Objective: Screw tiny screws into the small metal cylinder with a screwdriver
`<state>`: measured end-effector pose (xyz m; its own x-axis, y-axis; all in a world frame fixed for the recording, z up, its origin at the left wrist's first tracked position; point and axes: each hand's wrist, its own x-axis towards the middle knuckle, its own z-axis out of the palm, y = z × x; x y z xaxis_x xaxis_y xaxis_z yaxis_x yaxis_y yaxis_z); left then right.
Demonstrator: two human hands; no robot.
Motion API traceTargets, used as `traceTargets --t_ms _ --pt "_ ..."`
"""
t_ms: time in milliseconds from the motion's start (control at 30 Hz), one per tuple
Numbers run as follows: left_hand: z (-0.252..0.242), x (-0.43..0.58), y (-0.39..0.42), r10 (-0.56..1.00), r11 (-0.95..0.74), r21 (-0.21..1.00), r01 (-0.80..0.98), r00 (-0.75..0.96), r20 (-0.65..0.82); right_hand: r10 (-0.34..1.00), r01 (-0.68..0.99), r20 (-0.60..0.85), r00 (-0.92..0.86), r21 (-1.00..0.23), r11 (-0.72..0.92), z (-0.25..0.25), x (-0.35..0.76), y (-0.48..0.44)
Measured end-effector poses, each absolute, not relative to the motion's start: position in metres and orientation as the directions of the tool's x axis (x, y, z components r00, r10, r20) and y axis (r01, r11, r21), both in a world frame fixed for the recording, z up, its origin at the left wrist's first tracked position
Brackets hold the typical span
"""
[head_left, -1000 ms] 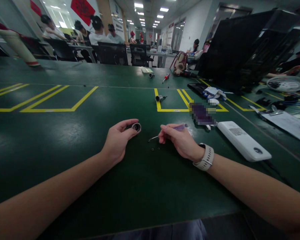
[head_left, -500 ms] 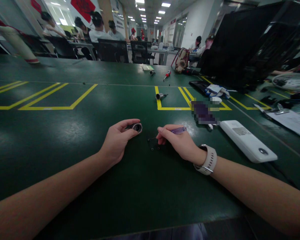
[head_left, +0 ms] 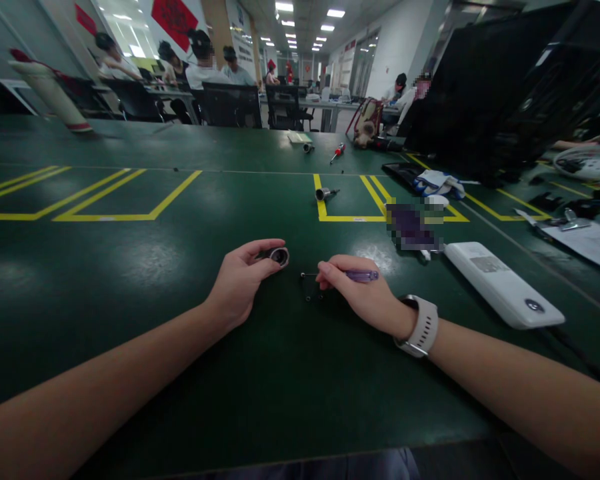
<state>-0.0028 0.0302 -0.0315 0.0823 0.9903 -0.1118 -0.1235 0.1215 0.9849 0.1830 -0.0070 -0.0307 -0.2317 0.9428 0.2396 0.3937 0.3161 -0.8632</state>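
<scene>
My left hand (head_left: 243,280) grips a round metal fitting (head_left: 280,257) between thumb and fingers, its hollow end turned towards my right side. In my right hand (head_left: 355,287) is a screwdriver with a clear purple handle (head_left: 363,275), held like a pen. Its thin shaft points left, and the tip touches or hovers by a tiny dark screw (head_left: 303,275); I cannot tell whether the two are joined. Two more small dark pieces, perhaps screws, lie on the green table (head_left: 260,387) just below. The fitting and the screwdriver tip are apart.
A similar metal fitting (head_left: 323,194) lies further back, and another (head_left: 307,148) behind it near a red screwdriver (head_left: 337,153). On the right are a white power bank (head_left: 503,283), a blurred-out phone (head_left: 413,227), a cloth (head_left: 440,183) and a clipboard (head_left: 587,237). People sit beyond the table.
The screwdriver handle has tipped lower and lies nearer to level, with its tip at the upper small screw. My left hand keeps its hold on the fitting. The whole view has shifted slightly.
</scene>
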Motion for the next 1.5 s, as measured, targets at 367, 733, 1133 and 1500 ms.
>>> traceTargets --t_ms 367,733,1133,1500 --pt "-0.03 -0.002 0.026 0.987 0.117 0.989 -0.093 0.12 -0.106 0.857 0.372 0.445 -0.261 -0.772 0.515 -0.026 0.181 -0.015" --pt "-0.031 0.0 0.02 0.981 0.004 0.997 -0.08 0.192 0.011 0.691 0.437 0.565 -0.451 -0.535 0.723 -0.032 0.179 -0.017" --pt "-0.029 0.003 0.022 0.99 -0.058 0.995 -0.077 0.123 0.067 0.629 0.44 0.582 -0.516 -0.45 0.777 -0.03 0.176 -0.021" --pt "-0.031 0.001 0.023 0.991 -0.009 0.998 -0.059 0.135 0.017 0.895 0.165 0.407 -0.181 -0.885 0.435 -0.032 0.176 -0.017"
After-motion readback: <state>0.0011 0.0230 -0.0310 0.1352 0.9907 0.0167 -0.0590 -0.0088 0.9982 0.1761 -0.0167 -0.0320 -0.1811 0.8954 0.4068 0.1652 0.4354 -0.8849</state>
